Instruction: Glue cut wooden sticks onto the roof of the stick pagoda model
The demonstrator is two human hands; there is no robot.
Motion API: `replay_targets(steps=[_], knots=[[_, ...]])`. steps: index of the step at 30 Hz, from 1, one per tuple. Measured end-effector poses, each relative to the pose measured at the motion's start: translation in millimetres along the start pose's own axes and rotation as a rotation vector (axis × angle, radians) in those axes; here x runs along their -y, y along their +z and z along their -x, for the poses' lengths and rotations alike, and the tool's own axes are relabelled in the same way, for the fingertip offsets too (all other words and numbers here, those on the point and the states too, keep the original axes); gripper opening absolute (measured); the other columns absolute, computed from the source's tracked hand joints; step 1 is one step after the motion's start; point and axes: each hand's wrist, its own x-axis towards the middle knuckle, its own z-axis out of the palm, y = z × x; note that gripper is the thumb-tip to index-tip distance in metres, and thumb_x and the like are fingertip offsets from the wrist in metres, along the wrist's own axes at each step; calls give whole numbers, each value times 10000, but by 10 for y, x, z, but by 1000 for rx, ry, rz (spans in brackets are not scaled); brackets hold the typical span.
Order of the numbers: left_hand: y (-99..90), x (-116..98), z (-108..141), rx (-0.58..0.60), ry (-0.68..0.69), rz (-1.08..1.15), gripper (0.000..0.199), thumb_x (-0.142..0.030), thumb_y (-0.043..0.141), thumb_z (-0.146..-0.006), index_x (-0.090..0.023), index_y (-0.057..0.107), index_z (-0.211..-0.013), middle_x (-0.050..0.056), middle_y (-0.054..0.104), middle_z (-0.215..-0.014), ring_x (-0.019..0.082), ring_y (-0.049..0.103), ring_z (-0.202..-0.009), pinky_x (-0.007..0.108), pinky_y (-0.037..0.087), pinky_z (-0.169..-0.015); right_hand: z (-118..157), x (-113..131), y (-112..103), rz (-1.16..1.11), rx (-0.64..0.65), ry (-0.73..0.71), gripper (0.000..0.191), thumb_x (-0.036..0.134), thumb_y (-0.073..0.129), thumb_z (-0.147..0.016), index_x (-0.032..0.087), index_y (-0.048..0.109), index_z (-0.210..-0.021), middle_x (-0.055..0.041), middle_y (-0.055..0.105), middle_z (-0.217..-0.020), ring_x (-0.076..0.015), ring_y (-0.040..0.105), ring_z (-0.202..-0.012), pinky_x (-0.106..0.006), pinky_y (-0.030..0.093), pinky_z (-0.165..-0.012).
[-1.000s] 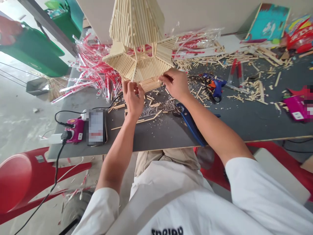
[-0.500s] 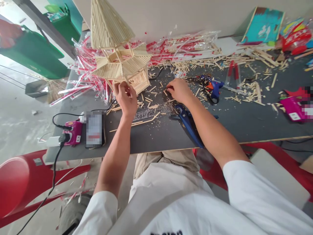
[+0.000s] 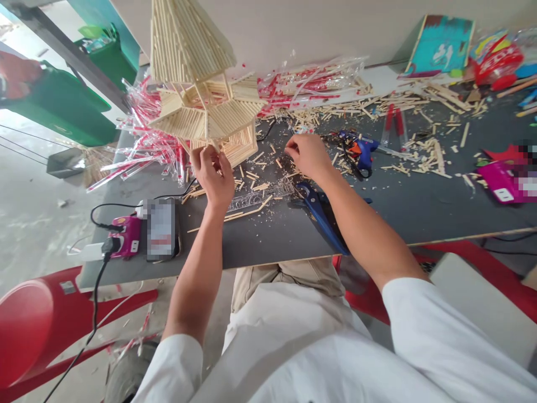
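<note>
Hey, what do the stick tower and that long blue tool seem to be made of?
Tower: likely bare wood, matte, judging by the pale, straw-coloured sticks laid side by side.
Blue tool: smooth, evenly coloured, so perhaps painted metal or plastic; the look leaves it open.

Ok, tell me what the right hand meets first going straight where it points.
Probably the right side of the stick model. The right hand may pass over or brush loose sticks first; its height is unclear.
</note>
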Motion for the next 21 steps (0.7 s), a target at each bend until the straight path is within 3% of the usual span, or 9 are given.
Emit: replay_targets(steps=[5,10,17,21], knots=[[50,-30,7,-56,-22,16,160,-279,458,-1046,-155,556,-1073,91,433,-1096,144,530,-905,284,493,-701,-5,-133,-95,-99,-113,30,114,146,626,-904,202,704,-966,-76,735,-876,-232,670,-800,-406,537,-808],[50,-115,1,-150,-65,1,127,-257,455,-1028,-175,478,-934,74,398,-1046,151,519,-915,244,463,-606,24,-159,-32,-107,-68,9,81,148,621,-887,223,652,-880,-63,725,-835,-219,652,-760,-399,534,-806],[6,-183,-23,-103,-109,-2,50,-195,508,-1007,-177,484,-967,74,430,-1048,156,530,-946,231,489,-617,21,-167,20,-151,-45,66,120,148,605,-901,222,660,-977,-70,743,-878,-227,686,-805,-399,547,-848],[-11,-153,-42,-123,-119,-10,63,-219,483,-1022,-178,479,-974,86,449,-1077,145,542,-922,215,464,-564,34,-140,41,-114,-21,21,118,180,606,-908,219,710,-947,-78,764,-886,-243,688,-808,-410,557,-831]])
